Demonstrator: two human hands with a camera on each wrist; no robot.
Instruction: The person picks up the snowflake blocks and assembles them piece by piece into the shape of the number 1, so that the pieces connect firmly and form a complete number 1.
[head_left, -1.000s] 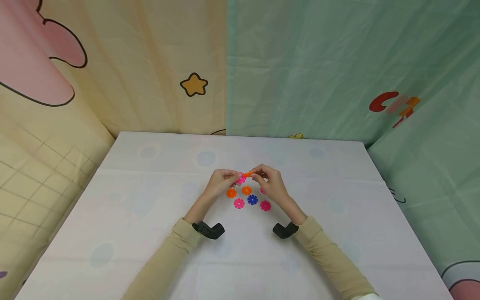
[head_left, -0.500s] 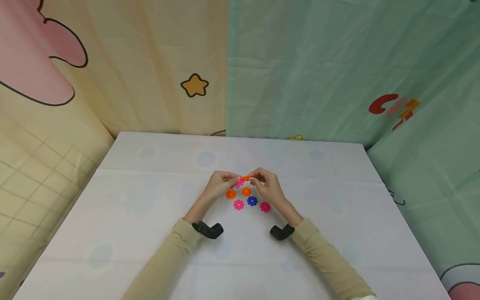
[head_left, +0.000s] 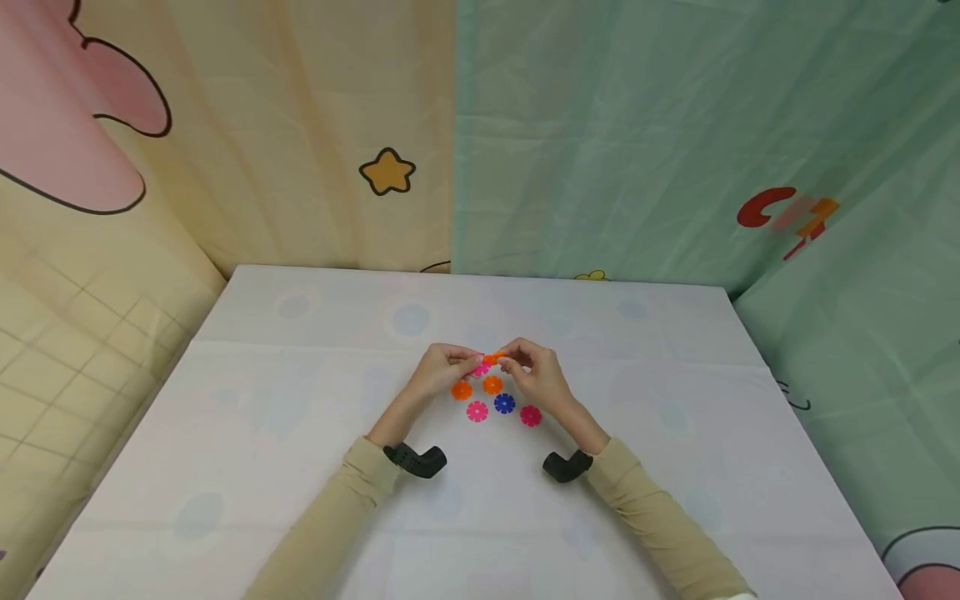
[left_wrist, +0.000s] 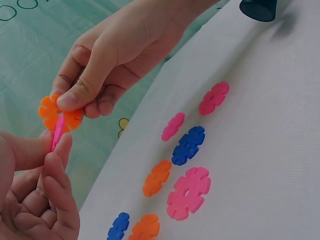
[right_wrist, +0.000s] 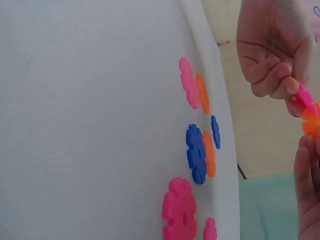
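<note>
My left hand (head_left: pixel 441 368) pinches a pink flower-shaped plastic disc (left_wrist: pixel 58 131) between thumb and fingers. In my right hand (head_left: pixel 542 379) an orange disc (left_wrist: pixel 48 110) of the same notched kind is pinched by its edge. The two discs meet at an angle, edge against edge, held above the table; the left wrist view shows the pink one at the orange one's lower rim. How deep the slots sit is too small to tell. Below the hands lie loose discs: orange (head_left: pixel 461 390), another orange (head_left: pixel 492 384), blue (head_left: pixel 504 403), pink (head_left: pixel 477 412) and deeper pink (head_left: pixel 530 416).
A white cloth with faint dots covers the table (head_left: pixel 300 467). In the left wrist view a second blue disc (left_wrist: pixel 118 227) and a small-looking pink disc (left_wrist: pixel 174 126) also lie there. Yellow and green curtains (head_left: pixel 600 150) hang behind the table and at its sides.
Both hands have come slightly lower in the head view, the right one also a little to the left, with the pink and orange discs still held together. The loose discs have stayed in place.
</note>
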